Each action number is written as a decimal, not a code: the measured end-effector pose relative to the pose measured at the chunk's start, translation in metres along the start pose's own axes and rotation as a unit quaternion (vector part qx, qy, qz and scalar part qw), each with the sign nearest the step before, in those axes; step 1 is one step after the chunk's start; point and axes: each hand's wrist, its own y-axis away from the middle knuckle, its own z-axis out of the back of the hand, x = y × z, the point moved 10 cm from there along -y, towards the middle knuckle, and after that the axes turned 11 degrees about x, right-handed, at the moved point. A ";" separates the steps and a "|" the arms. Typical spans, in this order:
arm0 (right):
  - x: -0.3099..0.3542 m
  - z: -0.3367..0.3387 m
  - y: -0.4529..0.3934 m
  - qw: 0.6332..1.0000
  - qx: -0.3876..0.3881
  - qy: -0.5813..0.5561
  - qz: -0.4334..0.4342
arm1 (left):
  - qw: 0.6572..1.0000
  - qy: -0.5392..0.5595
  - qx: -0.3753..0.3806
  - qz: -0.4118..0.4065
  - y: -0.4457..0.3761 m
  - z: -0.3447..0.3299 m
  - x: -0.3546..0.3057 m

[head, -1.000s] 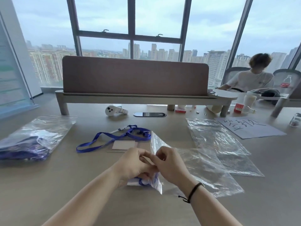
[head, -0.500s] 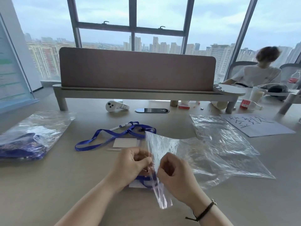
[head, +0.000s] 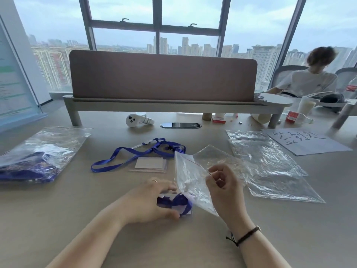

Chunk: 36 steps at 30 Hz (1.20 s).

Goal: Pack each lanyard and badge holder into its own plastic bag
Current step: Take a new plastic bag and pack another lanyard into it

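1. Taking the brown divider panel (head: 163, 76) as the landmark: way off to its near-left there's a packed plastic bag (head: 41, 151) lying flat on the table (head: 58, 219), with a blue lanyard bundle showing through it.
2. Straight in front of the panel, out in the middle of the table, a loose blue lanyard (head: 135, 153) is sprawled out, and a clear badge holder (head: 149, 164) with a white card lies right beside it on the near side. Neither is bagged yet.
3. Nearer the camera from that, the left hand (head: 146, 202) is pressed down on a folded lanyard and badge holder (head: 176, 204) on the table, thumb and fingers closed around the bundle. It sits right at the mouth of the bag, partly behind the plastic, but I can't really tell how far in it is.
4. Just right of that, the right hand (head: 222, 186) pinches the open edge of a clear zip bag (head: 190, 175) between thumb and fingertips, holding it up off the table, tilted.
5. Near-right of the panel, a small stack of empty plastic bags (head: 270, 165) lies flat, with a handwritten paper sheet (head: 303, 141) just past it.
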 end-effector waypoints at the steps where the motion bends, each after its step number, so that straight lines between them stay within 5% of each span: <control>1: 0.000 0.000 0.000 1.000 -0.001 -0.001 -0.002 | 1.000 -0.015 0.011 0.008 0.003 -0.001 0.000; 13: 0.001 -0.002 0.002 1.000 -0.002 0.017 -0.010 | 0.994 0.084 -0.030 0.062 0.019 0.009 0.014; 26: 0.004 -0.013 0.003 0.997 0.042 0.071 -0.004 | 0.963 0.269 -0.020 0.013 0.044 0.031 0.024; 36: 0.015 -0.020 0.007 0.993 0.061 0.101 0.027 | 0.990 0.100 -0.059 0.085 0.019 0.037 -0.011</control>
